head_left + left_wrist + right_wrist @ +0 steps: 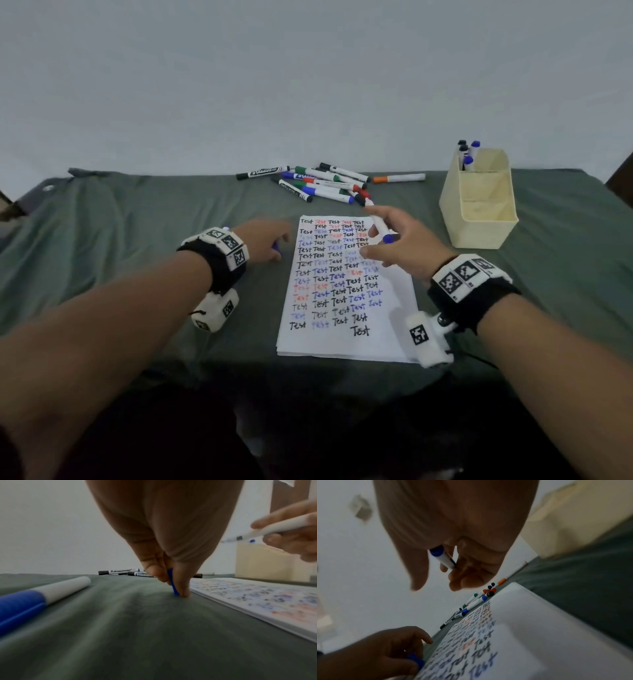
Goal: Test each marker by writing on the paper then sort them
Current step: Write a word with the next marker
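In the head view, a blue-ended marker is gripped by the right hand at frame centre, above the paper. Only the left wrist view shows the blue cap pinched upright on the worktop by the left hand, and another blue marker lying at lower left.

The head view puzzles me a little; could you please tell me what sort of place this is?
Probably a makeshift indoor desk against a plain wall: a table under a wrinkled green cloth, with a test-scribbled paper, loose whiteboard markers and a cream sorting organizer.
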A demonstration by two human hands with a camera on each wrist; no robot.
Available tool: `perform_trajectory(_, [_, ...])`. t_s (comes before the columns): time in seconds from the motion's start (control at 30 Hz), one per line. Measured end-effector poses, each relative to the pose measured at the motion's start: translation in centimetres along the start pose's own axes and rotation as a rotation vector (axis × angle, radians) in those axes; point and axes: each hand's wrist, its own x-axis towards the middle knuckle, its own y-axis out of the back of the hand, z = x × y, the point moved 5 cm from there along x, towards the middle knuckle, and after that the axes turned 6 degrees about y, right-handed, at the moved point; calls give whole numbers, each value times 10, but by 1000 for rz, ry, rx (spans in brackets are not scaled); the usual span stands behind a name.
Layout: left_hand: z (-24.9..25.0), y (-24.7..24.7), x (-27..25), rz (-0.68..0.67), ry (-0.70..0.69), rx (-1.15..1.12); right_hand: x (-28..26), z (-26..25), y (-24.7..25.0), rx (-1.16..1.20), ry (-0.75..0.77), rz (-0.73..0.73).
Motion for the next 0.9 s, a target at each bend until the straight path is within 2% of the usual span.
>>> perform_trajectory(0.23, [-10, 1, 1, -3, -32, 165, -10, 25, 3, 573, -118, 179])
perform_trajectory(0.47, [-8, 5, -5, -42, -21, 170, -18, 40, 5, 813, -157, 273])
perform_trajectory(0.63, [23, 13, -19, 115, -134, 236, -22, 51, 9, 914, -217, 322])
perform_trajectory(0.7, [46, 2, -23, 63, -203, 178, -26, 57, 9, 908, -223, 305])
perform_trajectory(0.77, [65, -16, -27, -55, -240, 153, -30, 63, 10, 881, -237, 297])
perform_trajectory(0.9, [75, -49, -26, -250, -227, 198, -35, 66, 10, 872, -192, 220])
